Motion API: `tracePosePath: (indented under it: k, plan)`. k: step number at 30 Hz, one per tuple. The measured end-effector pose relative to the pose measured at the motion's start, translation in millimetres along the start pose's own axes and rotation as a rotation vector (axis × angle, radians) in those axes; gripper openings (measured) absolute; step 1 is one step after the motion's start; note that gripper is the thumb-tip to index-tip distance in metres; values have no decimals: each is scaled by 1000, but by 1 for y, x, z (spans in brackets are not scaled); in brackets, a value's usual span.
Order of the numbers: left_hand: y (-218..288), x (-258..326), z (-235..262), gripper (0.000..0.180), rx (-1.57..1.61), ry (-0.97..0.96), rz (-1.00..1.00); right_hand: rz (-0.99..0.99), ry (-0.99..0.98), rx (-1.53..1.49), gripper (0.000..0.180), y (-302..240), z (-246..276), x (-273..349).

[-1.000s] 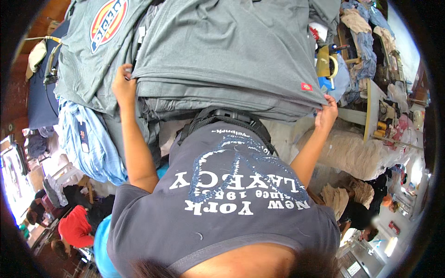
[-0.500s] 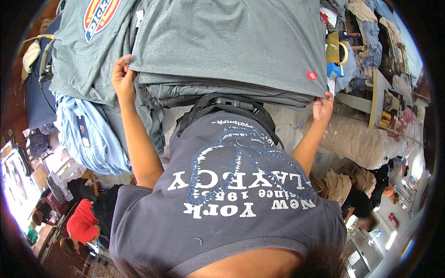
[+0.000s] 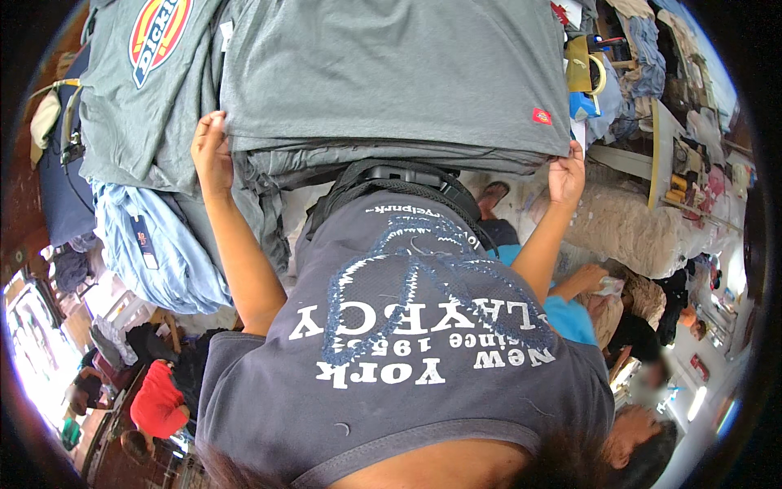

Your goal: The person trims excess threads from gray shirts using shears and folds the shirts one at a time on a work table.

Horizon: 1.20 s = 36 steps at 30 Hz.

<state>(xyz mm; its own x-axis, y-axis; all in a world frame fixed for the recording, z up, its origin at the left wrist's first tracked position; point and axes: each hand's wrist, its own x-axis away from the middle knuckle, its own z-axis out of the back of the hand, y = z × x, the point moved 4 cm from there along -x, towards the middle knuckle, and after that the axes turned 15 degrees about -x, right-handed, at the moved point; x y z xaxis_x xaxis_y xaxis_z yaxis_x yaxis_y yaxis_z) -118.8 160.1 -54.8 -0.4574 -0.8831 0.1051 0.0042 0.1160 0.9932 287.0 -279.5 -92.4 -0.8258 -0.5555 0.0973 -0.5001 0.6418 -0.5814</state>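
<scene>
A grey T-shirt [image 3: 391, 73] lies spread in front of me, its hem toward my body and a small red label [image 3: 542, 116] near the right end. My left hand [image 3: 213, 159] pinches the hem's left corner between thumb and fingertips. At the opposite corner, the fingers of my right hand [image 3: 566, 175] are closed on the hem. Underneath is a stack of folded grey garments [image 3: 391, 156], only their near edges showing. To the left lies another grey shirt [image 3: 122, 130] with a colourful oval print [image 3: 161, 41].
Light-blue garments [image 3: 167, 261] with a dark hang tag hang at the left. Beyond my right hand sit a tape roll [image 3: 599, 75] and a blue object [image 3: 583, 105]. A person in a blue top [image 3: 570, 318] is close on my right. A wrapped beige bundle [image 3: 643, 236] lies farther right.
A person in blue has come into view close on my right. The T-shirt and my hands have shifted slightly left in the picture, both hands still at the hem corners.
</scene>
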Motion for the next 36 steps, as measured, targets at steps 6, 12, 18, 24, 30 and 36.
tracePosePath:
  k: [6,12,18,24,30,36]
  plan:
    - [-1,3,3,37,106,89,-27,21,162,106,35,4,-26,-3]
    - [18,8,7,32,-385,235,-236,22,185,253,39,10,-21,-8]
    - [174,80,-71,23,-686,566,-1023,11,193,228,38,10,-17,-10]
    - [267,174,-165,60,-148,-437,-1272,33,168,188,35,14,-8,-14]
    - [247,191,-181,45,184,-228,-1368,92,125,183,31,19,-7,-13]
    - [260,186,-214,45,350,-609,-1371,94,138,189,29,17,1,-11]
